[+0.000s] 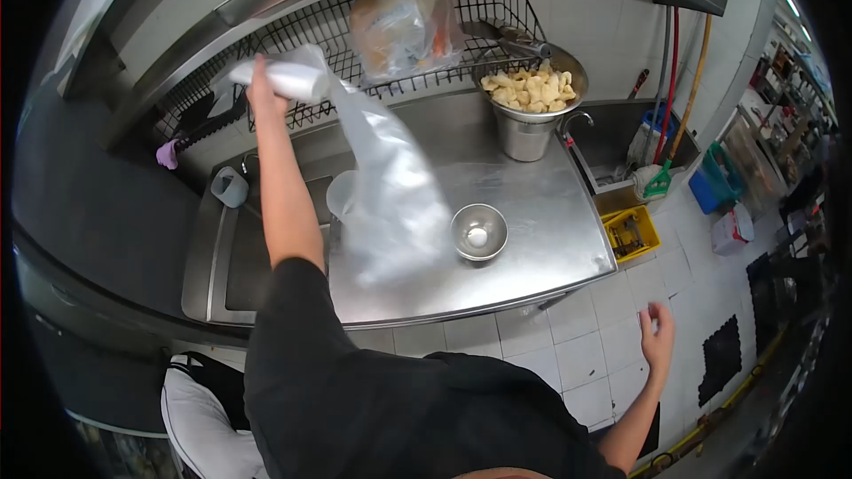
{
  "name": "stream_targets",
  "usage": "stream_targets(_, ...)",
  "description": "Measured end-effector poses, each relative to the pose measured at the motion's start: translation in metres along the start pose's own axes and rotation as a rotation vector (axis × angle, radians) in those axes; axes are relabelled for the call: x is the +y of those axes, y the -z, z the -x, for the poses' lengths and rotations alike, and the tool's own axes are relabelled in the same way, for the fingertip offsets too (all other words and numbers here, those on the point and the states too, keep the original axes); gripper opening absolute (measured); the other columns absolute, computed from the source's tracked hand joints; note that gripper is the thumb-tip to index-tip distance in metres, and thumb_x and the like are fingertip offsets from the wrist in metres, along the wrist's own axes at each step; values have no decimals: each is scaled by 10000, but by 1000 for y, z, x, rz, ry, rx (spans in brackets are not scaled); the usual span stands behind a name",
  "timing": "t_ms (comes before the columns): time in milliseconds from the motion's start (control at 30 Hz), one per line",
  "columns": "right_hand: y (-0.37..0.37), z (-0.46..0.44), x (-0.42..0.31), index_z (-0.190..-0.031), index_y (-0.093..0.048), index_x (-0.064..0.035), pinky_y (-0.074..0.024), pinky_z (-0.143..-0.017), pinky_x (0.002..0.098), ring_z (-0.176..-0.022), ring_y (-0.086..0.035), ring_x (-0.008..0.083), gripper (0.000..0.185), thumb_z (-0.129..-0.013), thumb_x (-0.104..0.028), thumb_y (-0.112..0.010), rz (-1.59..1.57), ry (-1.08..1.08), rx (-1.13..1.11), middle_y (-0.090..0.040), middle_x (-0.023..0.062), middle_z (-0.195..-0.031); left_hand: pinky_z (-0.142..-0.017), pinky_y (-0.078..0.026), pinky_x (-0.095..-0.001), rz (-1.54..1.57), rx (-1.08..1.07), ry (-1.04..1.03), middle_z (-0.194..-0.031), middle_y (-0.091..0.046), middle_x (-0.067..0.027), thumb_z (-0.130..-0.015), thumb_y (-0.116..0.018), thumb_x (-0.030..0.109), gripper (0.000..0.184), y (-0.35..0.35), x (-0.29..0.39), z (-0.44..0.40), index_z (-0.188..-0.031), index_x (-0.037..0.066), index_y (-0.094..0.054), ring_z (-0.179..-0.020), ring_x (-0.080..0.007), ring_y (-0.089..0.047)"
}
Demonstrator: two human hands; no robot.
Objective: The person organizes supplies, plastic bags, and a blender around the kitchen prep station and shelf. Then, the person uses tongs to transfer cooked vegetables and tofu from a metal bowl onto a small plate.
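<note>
Translucent plastic sheet (390,177), wrinkled and glossy, hung left of the round metal bowl (479,232); the left hand (267,93) gripped its cylindrical roll (297,81). Right of the bowl, the right hand (657,333) curled half-open, empty.

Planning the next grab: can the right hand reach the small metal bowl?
Probably yes: the right hand looks empty, and nothing visible stands between it and the small metal bowl; the plastic hangs on the bowl's other side.

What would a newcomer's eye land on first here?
Probably the translucent plastic sheet trailing from the roll in the left hand, over the steel counter. Next, perhaps, the pale chunks heaped in a bowl at the counter's back right, then the yellow crate on the floor near its right end.
</note>
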State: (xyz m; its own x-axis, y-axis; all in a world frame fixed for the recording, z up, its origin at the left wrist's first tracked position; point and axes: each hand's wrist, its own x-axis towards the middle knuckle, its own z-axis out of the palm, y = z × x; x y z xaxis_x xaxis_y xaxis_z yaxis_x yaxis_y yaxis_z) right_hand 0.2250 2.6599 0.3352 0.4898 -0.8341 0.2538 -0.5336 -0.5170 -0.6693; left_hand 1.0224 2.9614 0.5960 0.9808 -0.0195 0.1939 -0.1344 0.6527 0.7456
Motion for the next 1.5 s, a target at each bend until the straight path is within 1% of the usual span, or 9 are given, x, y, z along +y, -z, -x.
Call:
stream_targets(100,17,43,105,-1030,-677,29,-506,-719,402,-756,-643,293,251,-944,-206,-697,57,-184,-143,-672,173,-826,-1078,-429,-545,-1208,244,-286,-1464,-499,-317,-827,-742,620,1016,14,-26,-99,-1501,-62,-403,-1257,-461,-578)
stream_targets(167,19,84,197,-962,-683,32,-499,-647,421,-704,-649,305,253,-931,-218,-710,69,-292,-241,-672,181,-774,-1110,-409,-507,-2244,-559,-20,-1476,-517,-266,-854,-691,555,765,17,-12,-124,-1372,-2,-605,-1320,-459,-533)
stream_targets(433,66,94,345,-993,-723,31,-564,-737,447,-817,-727,387,368,-886,-321,-740,164,-496,-723,-720,236,-802,-994,-521,-444,-1522,615,-465,-1167,-728,-198,-871,-613,337,382,-48,9,82,-1108,82,-771,-1147,-403,-667)
stream_targets(800,110,-246,437,-995,-666,35,-513,-663,446,-713,-650,356,337,-936,-296,-682,82,57,-555,-674,221,-806,-857,-553,-442,-1233,964,-268,-1079,-753,-162,-776,-726,291,359,48,-95,238,-975,-5,-767,-970,-290,-718)
stream_targets(1033,182,-358,551,-1057,-684,-2,-533,-789,464,-896,-680,435,354,-984,-340,-608,-181,-263,-303,-706,257,-926,-779,-539,-434,-1302,267,-904,-961,-673,-200,-1000,-666,359,422,-233,-437,422,-1059,-58,-635,-852,-327,-666)
stream_targets(1133,193,-305,706,-927,-692,5,-526,-723,435,-789,-674,361,467,-1013,-428,-539,49,-401,-159,-701,227,-858,-830,-472,-411,-1209,-398,-519,-965,-583,-155,-911,-629,63,226,-472,-605,621,-1110,-39,-595,-860,-287,-567)
stream_targets(1233,235,-203,814,-749,-731,16,-531,-622,438,-575,-654,290,802,-1005,-658,-380,166,-893,-168,-620,192,-578,-870,-518,-424,-1036,-1412,235,-1101,-636,-212,-914,-723,276,437,-614,-722,773,-1245,13,-611,-988,-331,-641)
stream_targets(1333,301,-124,823,-655,-703,38,-498,-461,430,-441,-592,268,896,-1003,-695,-323,-143,-1412,-66,-630,157,-562,-1049,-472,-465,-766,-2621,111,-1366,-604,-199,-935,-673,459,604,-713,-813,886,-1389,76,-564,-1239,-393,-584)
stream_targets(1500,302,-41,911,-753,-701,39,-509,-511,454,-547,-646,266,553,-970,-461,-609,494,-1206,-298,-697,196,-713,-1007,-489,-456,-475,-2631,312,-1314,-617,-187,-979,-621,461,523,-829,-893,1010,-1350,95,-578,-1212,-381,-592)
